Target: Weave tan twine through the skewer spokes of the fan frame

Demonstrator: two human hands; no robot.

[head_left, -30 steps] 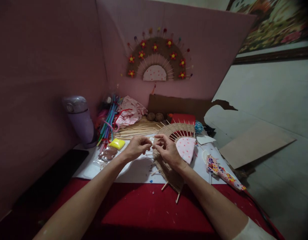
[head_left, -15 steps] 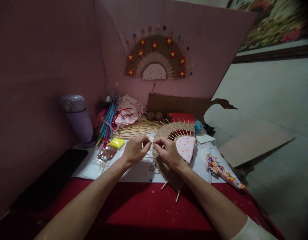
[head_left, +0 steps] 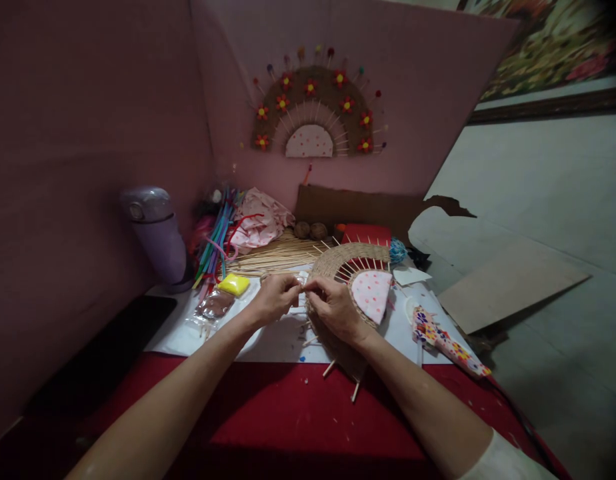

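Observation:
My left hand (head_left: 277, 300) and my right hand (head_left: 337, 310) meet fingertip to fingertip at the left edge of a twine-wrapped half-ring craft piece (head_left: 355, 251). Both are closed in a pinch; whatever lies between the fingertips is too small to name. The right hand is over the craft piece and hides part of it. Thin wooden sticks poke out around the piece's outer edge and span its inner gap. At its centre is a half-round pad of pink dotted cloth (head_left: 372, 293).
A yellow clay packet (head_left: 234, 285) and a brown one (head_left: 217, 304) lie left of my hands. Further left stands a purple bottle (head_left: 161, 240). A flower-patterned glue gun (head_left: 445, 343) rests at right. Behind are pipe cleaners (head_left: 218, 233), sticks (head_left: 278, 252) and crumpled cloth (head_left: 262, 220).
My left hand's fingers have curled in more and its thumb gap has closed. The right hand stays almost in place, and the craft piece has hardly shifted.

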